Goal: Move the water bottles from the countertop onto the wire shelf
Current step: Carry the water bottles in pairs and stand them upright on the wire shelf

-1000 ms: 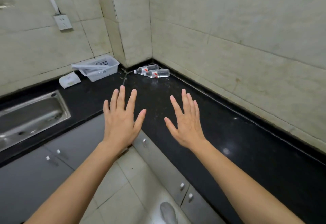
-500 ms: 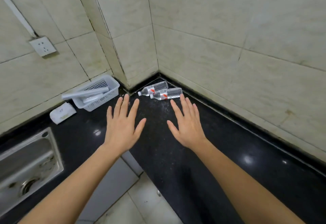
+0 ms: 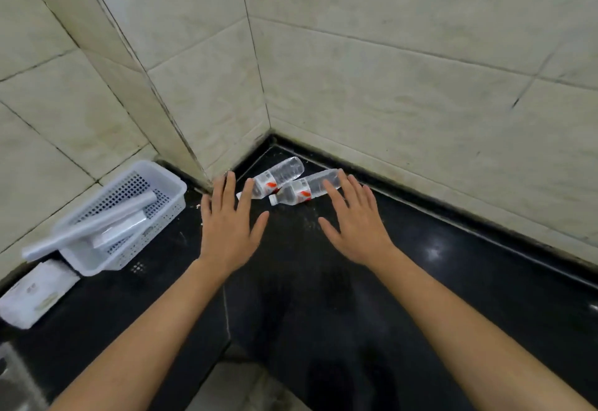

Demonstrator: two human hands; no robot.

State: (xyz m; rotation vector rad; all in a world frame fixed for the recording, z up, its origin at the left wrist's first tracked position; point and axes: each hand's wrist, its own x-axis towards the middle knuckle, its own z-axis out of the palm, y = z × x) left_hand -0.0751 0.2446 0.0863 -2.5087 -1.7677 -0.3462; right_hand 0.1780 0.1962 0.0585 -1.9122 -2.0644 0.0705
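Note:
Two clear water bottles with red-and-white labels lie on their sides in the far corner of the black countertop [image 3: 437, 268]. The rear bottle [image 3: 281, 172] has its cap end behind the fingertips of my left hand [image 3: 228, 227]. The front bottle [image 3: 304, 189] lies beside it, and the fingertips of my right hand [image 3: 354, 223] overlap its base end. Both hands are flat with fingers spread and hold nothing. No wire shelf is in view.
A white perforated basket [image 3: 161, 213] holding long white items stands against the left wall. A white packet [image 3: 35, 295] lies in front of it. A sink corner [image 3: 9, 378] shows at the bottom left. Tiled walls close the corner.
Both hands have moved forward toward the corner and now reach the two bottles. The view has moved closer and tilted down, and the wall socket has left the frame.

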